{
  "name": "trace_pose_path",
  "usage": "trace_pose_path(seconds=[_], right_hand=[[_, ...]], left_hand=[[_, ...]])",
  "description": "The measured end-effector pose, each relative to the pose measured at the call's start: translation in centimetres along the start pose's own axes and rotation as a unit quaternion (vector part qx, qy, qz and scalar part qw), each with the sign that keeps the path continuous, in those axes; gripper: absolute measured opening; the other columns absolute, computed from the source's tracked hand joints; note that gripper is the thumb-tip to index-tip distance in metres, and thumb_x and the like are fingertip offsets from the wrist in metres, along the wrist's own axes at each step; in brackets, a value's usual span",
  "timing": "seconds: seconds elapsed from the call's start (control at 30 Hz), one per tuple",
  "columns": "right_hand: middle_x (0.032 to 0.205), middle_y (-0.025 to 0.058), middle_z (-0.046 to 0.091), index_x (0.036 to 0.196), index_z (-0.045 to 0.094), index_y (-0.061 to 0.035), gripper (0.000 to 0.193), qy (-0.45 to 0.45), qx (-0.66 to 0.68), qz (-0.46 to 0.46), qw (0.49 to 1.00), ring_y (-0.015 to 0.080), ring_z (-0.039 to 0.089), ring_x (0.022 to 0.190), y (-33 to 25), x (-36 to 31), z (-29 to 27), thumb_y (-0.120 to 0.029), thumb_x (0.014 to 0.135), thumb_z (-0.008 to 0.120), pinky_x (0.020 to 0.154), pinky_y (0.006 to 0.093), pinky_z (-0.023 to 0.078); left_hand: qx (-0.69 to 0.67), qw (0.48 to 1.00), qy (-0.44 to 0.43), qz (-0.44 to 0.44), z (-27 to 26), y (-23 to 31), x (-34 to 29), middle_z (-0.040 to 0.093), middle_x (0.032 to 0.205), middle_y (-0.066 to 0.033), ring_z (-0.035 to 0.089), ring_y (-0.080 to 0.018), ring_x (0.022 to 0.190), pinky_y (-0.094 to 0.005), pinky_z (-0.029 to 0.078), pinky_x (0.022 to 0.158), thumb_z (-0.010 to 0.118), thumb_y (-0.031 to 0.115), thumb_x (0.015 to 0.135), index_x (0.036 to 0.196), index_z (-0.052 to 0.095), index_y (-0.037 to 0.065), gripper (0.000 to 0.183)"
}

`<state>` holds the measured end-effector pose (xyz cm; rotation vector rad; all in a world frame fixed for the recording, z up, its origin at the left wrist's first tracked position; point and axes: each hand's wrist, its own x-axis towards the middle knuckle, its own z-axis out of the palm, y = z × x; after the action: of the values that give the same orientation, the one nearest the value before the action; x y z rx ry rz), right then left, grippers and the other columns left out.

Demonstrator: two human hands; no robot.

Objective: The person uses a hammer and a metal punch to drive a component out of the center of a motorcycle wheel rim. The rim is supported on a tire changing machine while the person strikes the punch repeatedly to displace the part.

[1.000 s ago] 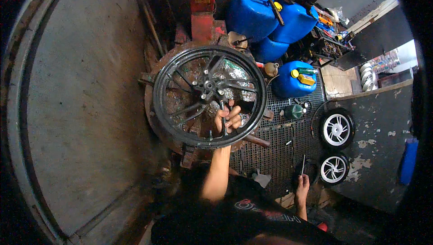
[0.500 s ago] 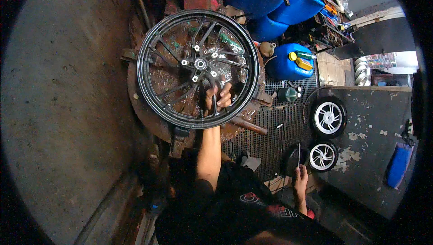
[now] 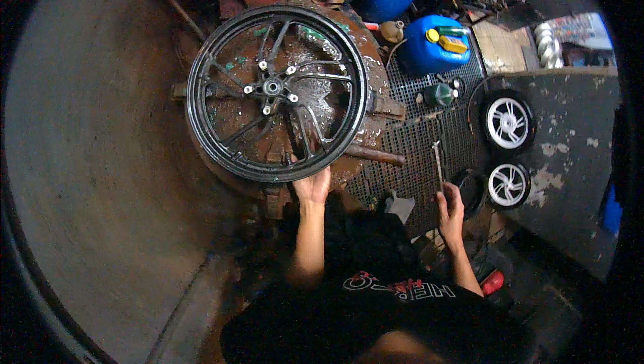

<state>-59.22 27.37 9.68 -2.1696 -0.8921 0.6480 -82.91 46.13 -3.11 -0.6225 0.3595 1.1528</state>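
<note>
A black motorcycle wheel rim without a tyre lies flat over a rusty, wet round stand, its spokes spreading from the hub. My left hand holds the near edge of the rim from below. Its fingers reach under and inside the edge, partly hidden by it. Off to the right, my right hand is closed around a slim metal wrench, which points away from me over the black floor mat. The wrench is apart from the wheel.
A rusty pipe sticks out right of the stand. Beyond are a blue jerrycan and a dark green container on the grid mat. Two white-spoked wheels lean against the right wall.
My left hand has slid from a spoke inside the wheel to its near edge. The right hand has risen with the wrench. The whole view has shifted.
</note>
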Motion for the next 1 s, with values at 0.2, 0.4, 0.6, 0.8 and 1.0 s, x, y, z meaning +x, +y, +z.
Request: trace_pose_path(seconds=[0.2,0.4,0.6,0.8,1.0], right_hand=[[0.080,0.0165,0.060,0.104,0.053,0.0024,0.018,-0.102,0.000,-0.012,0.995,0.0228,0.059,0.067,-4.5,0.6,3.2,-0.008,0.089,0.055,0.063,0.0307,0.046],[0.087,0.0208,0.062,0.101,0.052,0.0017,0.020,-0.175,0.003,-0.066,0.982,0.0365,0.063,0.077,-7.3,0.5,6.2,-0.006,0.084,0.061,0.066,0.0386,0.049],[0.097,0.0189,0.063,0.108,0.051,0.0012,0.028,-0.177,0.105,-0.088,0.975,0.0352,0.062,0.090,-8.3,2.8,5.8,-0.012,0.085,0.061,0.078,0.0394,0.049],[0.100,0.0185,0.056,0.110,0.048,0.0009,0.036,-0.086,-0.180,-0.258,0.945,0.0367,0.051,0.098,-0.2,7.8,7.3,-0.011,0.079,0.063,0.084,0.0443,0.042],[0.095,0.0142,0.058,0.105,0.049,-0.0032,0.048,-0.191,-0.349,-0.307,0.864,0.0335,0.057,0.093,3.0,9.3,9.8,-0.028,0.071,0.072,0.078,0.0423,0.046]], left_hand=[[0.255,0.954,0.152,-0.046,-1.1,-2.9,-6.3,0.058,0.114,-0.0175,0.054,-0.0283,0.111,-0.0394,0.044,0.097,0.046,0.026,0.094,0.113,0.053,-0.002,0.035],[0.584,0.807,-0.058,-0.064,5.6,-8.1,-7.1,0.061,0.105,-0.0135,0.060,-0.0223,0.099,-0.0340,0.046,0.087,0.046,0.020,0.097,0.112,0.052,0.000,0.027],[0.625,0.768,-0.103,0.096,10.6,-6.6,-7.1,0.064,0.087,-0.0142,0.064,-0.0240,0.082,-0.0374,0.054,0.076,0.049,0.010,0.094,0.101,0.054,0.000,0.013],[0.601,0.661,-0.204,0.400,18.9,-2.3,-8.5,0.061,0.086,-0.0156,0.063,-0.0296,0.081,-0.0430,0.053,0.076,0.051,0.009,0.093,0.094,0.050,0.003,0.007],[0.524,0.668,-0.247,0.467,23.1,-0.1,-7.1,0.054,0.082,-0.0081,0.055,-0.0191,0.080,-0.0410,0.047,0.086,0.051,0.017,0.095,0.099,0.046,0.006,0.013]])
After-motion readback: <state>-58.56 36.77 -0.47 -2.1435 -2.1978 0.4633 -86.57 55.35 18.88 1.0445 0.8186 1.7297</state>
